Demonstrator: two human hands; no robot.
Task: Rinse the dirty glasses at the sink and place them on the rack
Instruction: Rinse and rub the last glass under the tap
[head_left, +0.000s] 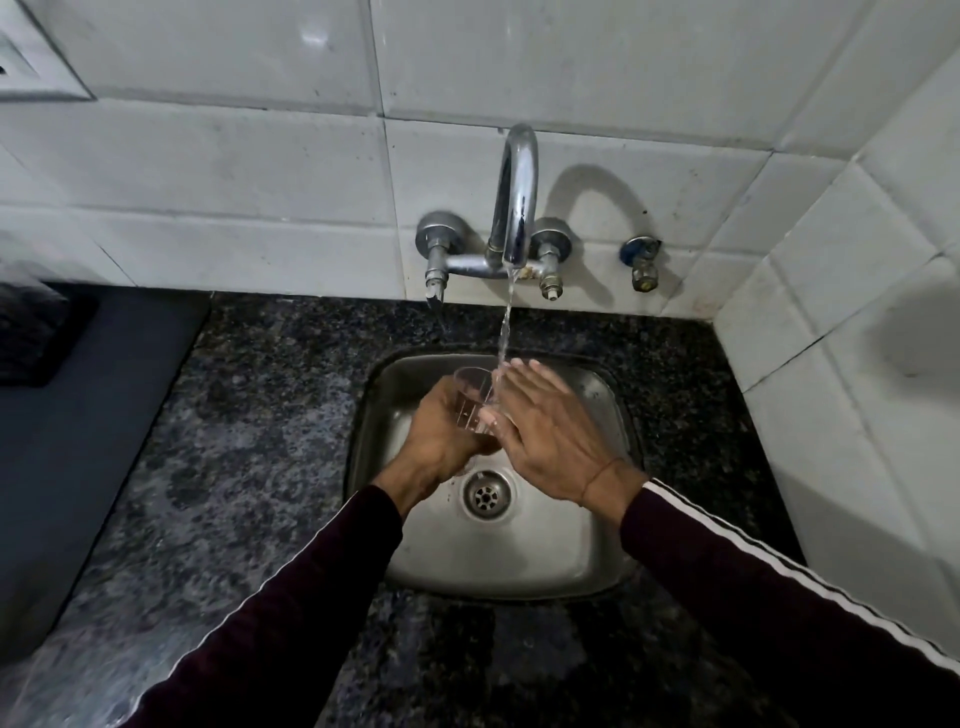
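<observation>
A small clear glass (471, 389) is held over the steel sink (561, 561), tilted, its mouth toward the back. My left hand (441, 436) grips it from below and from the left. My right hand (545, 431) lies flat against the glass's right side with its fingers straight. Water runs from the chrome tap (517, 197) in a thin stream that falls at the glass's right edge, onto my right fingertips. No rack is in view.
The sink's drain (487, 496) lies just below my hands. Speckled dark granite counter (249, 415) surrounds the sink. A dark mat (78, 415) covers the counter at the left. White tiled walls stand behind and at the right, with a small spare valve (643, 260).
</observation>
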